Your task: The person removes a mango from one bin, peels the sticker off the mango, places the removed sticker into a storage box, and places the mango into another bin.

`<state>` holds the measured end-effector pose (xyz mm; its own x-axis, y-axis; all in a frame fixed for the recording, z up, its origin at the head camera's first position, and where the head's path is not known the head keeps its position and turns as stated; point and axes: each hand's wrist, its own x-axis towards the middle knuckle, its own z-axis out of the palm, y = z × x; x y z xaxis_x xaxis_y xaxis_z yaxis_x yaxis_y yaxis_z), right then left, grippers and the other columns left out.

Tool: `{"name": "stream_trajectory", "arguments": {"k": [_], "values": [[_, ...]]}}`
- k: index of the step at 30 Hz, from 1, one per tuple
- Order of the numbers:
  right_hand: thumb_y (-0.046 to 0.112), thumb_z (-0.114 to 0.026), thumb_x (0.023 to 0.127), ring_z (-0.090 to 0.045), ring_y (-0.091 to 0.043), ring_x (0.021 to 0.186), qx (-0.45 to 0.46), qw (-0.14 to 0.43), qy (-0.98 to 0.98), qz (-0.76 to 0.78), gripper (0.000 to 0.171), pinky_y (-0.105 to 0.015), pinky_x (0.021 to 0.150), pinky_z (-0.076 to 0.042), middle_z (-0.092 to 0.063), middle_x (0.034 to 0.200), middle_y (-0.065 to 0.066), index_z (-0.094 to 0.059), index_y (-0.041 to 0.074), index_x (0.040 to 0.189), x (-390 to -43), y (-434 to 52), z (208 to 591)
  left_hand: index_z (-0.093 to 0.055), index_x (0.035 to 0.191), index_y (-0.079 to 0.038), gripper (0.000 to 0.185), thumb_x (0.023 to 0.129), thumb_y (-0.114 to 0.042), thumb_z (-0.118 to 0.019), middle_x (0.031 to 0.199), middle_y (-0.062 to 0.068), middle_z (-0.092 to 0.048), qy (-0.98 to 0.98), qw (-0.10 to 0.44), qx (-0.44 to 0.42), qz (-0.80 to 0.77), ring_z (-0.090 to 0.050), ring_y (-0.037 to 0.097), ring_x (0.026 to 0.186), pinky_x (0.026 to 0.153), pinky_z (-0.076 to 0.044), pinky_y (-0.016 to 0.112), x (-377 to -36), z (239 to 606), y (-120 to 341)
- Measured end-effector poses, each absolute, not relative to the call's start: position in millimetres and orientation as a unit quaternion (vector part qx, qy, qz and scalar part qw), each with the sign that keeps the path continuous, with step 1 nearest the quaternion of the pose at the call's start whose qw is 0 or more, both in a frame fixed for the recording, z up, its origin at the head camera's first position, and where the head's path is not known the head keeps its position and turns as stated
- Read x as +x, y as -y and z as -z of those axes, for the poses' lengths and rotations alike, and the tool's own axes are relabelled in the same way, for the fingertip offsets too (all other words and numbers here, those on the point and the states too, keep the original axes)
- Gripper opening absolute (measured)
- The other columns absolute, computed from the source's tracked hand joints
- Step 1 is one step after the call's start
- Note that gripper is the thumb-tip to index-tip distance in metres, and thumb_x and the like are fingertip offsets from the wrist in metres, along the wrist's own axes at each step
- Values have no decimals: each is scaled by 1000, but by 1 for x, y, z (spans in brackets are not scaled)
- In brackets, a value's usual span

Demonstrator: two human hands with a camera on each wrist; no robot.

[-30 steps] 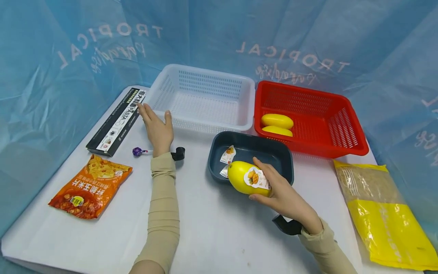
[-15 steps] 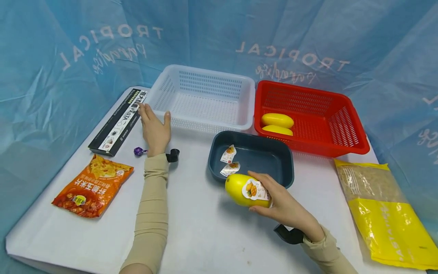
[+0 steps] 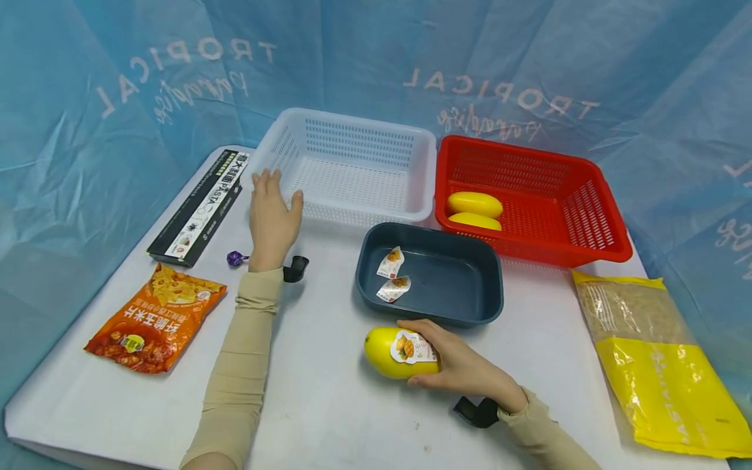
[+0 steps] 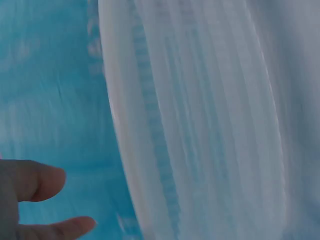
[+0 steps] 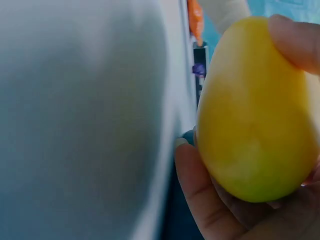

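Observation:
A yellow mango (image 3: 378,356) with a white printed sticker is in my right hand (image 3: 461,365), thumb on the near side and fingers on the far side. It is just in front of the dark blue tray (image 3: 435,316); whether it touches the table I cannot tell. In the right wrist view the same mango (image 5: 255,115) fills the grasp. Two printed stickers (image 3: 390,262) lie inside the tray. My left hand (image 3: 273,222) has its fingers extended beside the front left corner of the white basket (image 3: 367,212). Contact there is unclear.
The red basket (image 3: 529,251) at back right holds two yellow mangoes (image 3: 474,204). A black pasta box (image 3: 202,205), a purple lollipop (image 3: 236,259) and an orange snack bag (image 3: 155,320) lie left. A yellow pasta bag (image 3: 664,365) lies right. A blue curtain (image 3: 364,59) hangs behind.
My right hand has brought the mango from over the tray's front edge nearer to me and slightly left. My left hand's fingertips have shifted from beside the pasta box toward the white basket's corner.

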<state>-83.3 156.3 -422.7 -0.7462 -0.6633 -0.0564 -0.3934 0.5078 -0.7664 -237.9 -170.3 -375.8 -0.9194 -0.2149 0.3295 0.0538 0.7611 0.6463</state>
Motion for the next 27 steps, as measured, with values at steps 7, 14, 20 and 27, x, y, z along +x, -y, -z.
{"name": "stream_trajectory", "arguments": {"k": [7,14,20,27], "values": [[29,-82,76,-48,-13,119,-304,185,-847,395,80,-40,104,-46,-47,142,6,-40,21,144,-88,-157,437,-58,129,0,36,96,-14,-57,140,18,-52,883,237,-186,359,-37,37,141,117,-31,46,-200,371,102],[28,-83,75,-50,-17,119,-295,186,-831,433,80,-36,104,-45,-49,143,-1,-41,21,143,-93,-159,445,-64,122,-5,29,94,-13,-62,128,11,-61,854,181,-333,356,-54,25,122,99,-50,34,-160,367,60],[25,-83,76,-53,-15,112,-268,190,-821,467,79,-28,98,-47,-53,137,-3,-41,18,142,-96,-161,452,-68,114,-8,23,93,-16,-63,113,4,-68,859,115,-382,320,-63,18,105,95,-53,31,-138,373,49],[23,-84,75,-52,-14,109,-230,190,-820,488,88,-22,94,-46,-51,138,-12,-35,5,146,-93,-162,458,-72,103,-13,15,93,-17,-62,96,-4,-73,872,40,-410,266,-67,9,87,75,-55,23,-121,383,41]]}}
